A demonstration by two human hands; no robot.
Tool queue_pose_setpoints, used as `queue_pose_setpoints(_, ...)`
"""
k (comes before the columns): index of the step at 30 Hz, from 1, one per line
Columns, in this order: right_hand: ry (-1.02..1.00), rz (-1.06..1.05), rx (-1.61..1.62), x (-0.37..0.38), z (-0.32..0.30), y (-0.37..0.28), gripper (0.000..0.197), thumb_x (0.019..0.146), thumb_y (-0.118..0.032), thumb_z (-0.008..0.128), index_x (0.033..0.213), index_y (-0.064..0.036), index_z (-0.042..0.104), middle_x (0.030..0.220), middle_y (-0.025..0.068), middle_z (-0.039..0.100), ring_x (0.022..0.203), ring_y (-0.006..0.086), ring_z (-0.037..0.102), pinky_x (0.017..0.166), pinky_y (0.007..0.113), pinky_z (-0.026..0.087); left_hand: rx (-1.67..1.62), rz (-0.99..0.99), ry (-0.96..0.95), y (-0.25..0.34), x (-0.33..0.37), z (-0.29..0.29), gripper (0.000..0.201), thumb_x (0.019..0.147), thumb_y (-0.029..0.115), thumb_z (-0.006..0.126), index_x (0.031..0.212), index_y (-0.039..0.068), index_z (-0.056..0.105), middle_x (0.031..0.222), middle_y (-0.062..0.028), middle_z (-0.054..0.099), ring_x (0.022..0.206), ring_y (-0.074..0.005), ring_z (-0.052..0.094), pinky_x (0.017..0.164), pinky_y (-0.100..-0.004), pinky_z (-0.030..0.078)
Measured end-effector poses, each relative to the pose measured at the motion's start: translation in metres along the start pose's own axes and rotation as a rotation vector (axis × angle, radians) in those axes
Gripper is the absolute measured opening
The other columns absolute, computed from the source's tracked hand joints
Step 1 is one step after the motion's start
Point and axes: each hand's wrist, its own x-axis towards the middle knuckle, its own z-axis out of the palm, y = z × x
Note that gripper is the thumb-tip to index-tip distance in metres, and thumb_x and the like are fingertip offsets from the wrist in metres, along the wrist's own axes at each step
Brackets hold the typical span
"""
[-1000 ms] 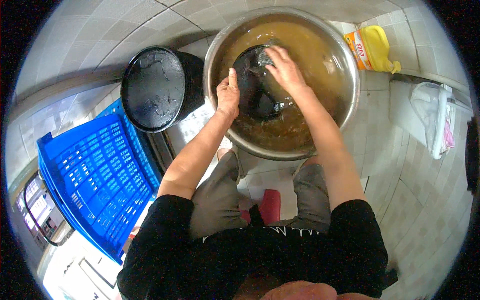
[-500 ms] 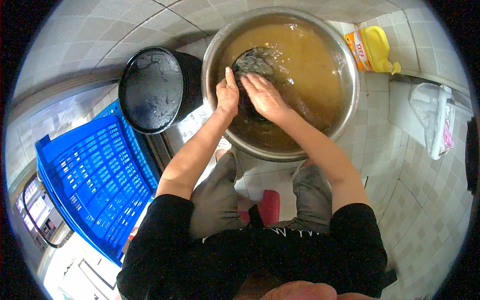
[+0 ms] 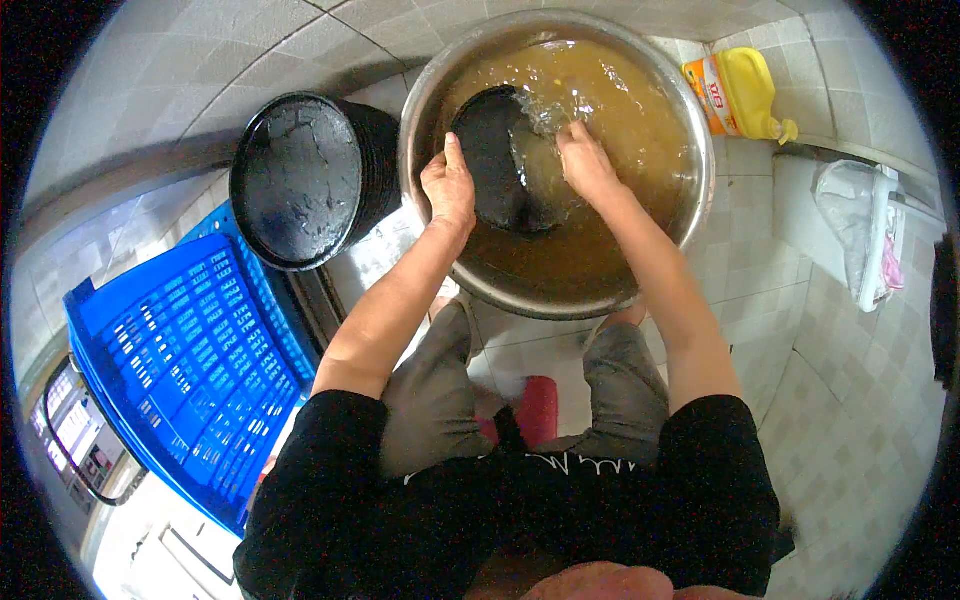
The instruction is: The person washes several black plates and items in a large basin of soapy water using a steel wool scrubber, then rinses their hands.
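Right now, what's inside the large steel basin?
Murky brown water and a partly submerged black plate, its left edge in the left hand; the right hand is beside it. Water hides the bottom of the basin and the plate's submerged part.

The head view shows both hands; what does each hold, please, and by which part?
The left hand grips a black pan by its left edge; whether the right hand holds anything is unclear.
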Motion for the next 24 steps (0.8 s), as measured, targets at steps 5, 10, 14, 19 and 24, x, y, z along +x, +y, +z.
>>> queue_pose_setpoints(5, -0.037, -0.021, -0.067, -0.054, 0.023, -0.022, 0.007, 0.071, 0.000, 0.053, 0.077, -0.0008, 0.057, 0.089, 0.0212, 0.056, 0.084, 0.0349, 0.057, 0.070, 0.044, 0.050, 0.016, 0.011, -0.025, -0.007, 0.007, -0.006, 0.044, 0.089, 0.037, 0.054, 0.066, -0.001, 0.054, 0.062, 0.0014, 0.045, 0.058, -0.0110, 0.035, 0.055, -0.0268, 0.034)
queue_pose_setpoints(10, 0.047, -0.345, 0.102, -0.072, 0.042, -0.071, 0.007, 0.069, -0.002, 0.055, 0.074, 0.0011, 0.053, 0.081, 0.0202, 0.054, 0.085, 0.0356, 0.053, 0.075, 0.043, 0.046, -0.128, -0.105, -0.026, -0.008, 0.009, -0.006, 0.043, 0.089, 0.041, 0.052, 0.082, -0.001, 0.062, 0.075, -0.0021, 0.056, 0.069, -0.0126, 0.046, 0.068, -0.0262, 0.040)
queue_pose_setpoints(14, 0.259, -0.346, 0.361, -0.039, 0.029, -0.113, 0.002, 0.066, 0.000, 0.053, 0.066, 0.0002, 0.054, 0.077, 0.0199, 0.053, 0.075, 0.0376, 0.055, 0.067, 0.046, 0.046, -0.101, -0.227, 0.018, 0.011, -0.004, -0.001, 0.045, 0.089, 0.042, 0.051, 0.088, -0.002, 0.061, 0.083, -0.0041, 0.057, 0.077, -0.0140, 0.048, 0.074, -0.0282, 0.040)
queue_pose_setpoints(19, 0.361, -0.296, 0.280, 0.042, 0.017, -0.099, 0.014, 0.070, 0.000, 0.055, 0.083, 0.0012, 0.061, 0.085, 0.0170, 0.057, 0.080, 0.0342, 0.056, 0.073, 0.040, 0.048, -0.190, -0.252, -0.061, -0.007, 0.002, -0.006, 0.046, 0.088, 0.043, 0.052, 0.093, -0.002, 0.062, 0.088, -0.0063, 0.059, 0.079, -0.0164, 0.049, 0.077, -0.0307, 0.041)
queue_pose_setpoints(24, 0.248, -0.025, 0.212, 0.053, 0.009, -0.032, 0.015, 0.075, -0.004, 0.048, 0.082, -0.0015, 0.060, 0.099, 0.0236, 0.058, 0.086, 0.0360, 0.059, 0.074, 0.043, 0.049, -0.176, -0.188, -0.085, -0.021, 0.004, -0.008, 0.049, 0.085, 0.046, 0.056, 0.091, -0.003, 0.062, 0.084, -0.0044, 0.058, 0.077, -0.0138, 0.048, 0.073, -0.0283, 0.040)
